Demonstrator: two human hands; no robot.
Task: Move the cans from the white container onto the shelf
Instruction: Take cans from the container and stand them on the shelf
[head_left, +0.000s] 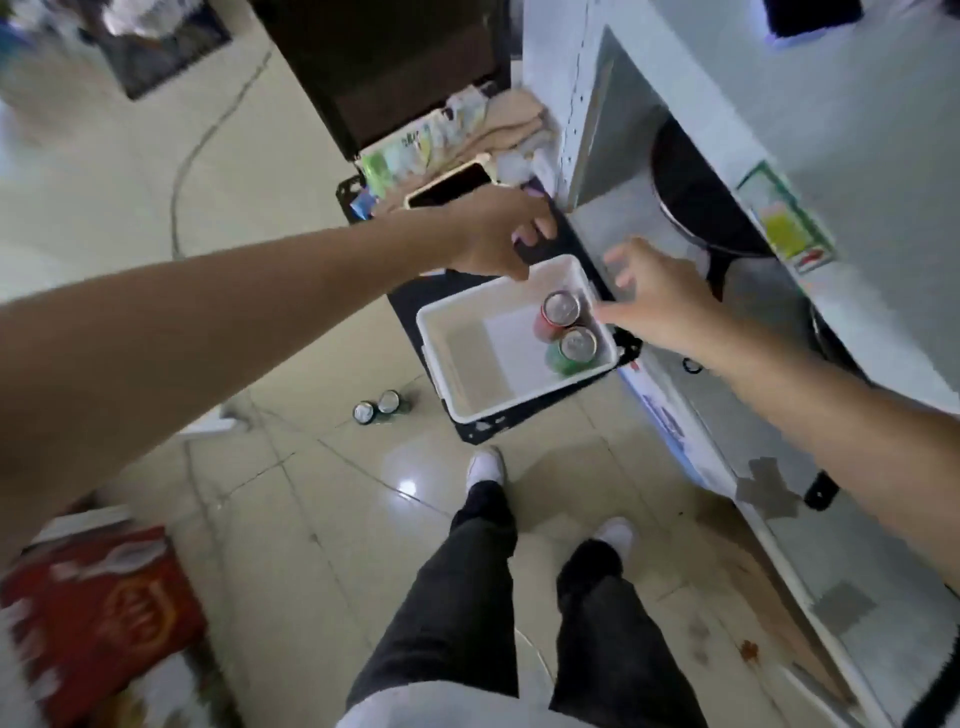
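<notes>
A white container (467, 364) rests on a low black shelf (524, 415). Two cans stand inside it at its right end, a red can (558, 312) and a green can (574, 348). My left hand (493, 234) is at the container's far rim with its fingers curled around something dark; blur hides whether that is an object or the black shelf. My right hand (654, 296) hovers over the container's right rim beside the cans, with fingers spread and nothing in it.
Two more cans (376, 408) stand on the tiled floor left of the shelf. A phone (447, 189), packets and cloth lie further back on the shelf. A white appliance (779, 130) lines the right side. A red carton (98, 618) sits lower left.
</notes>
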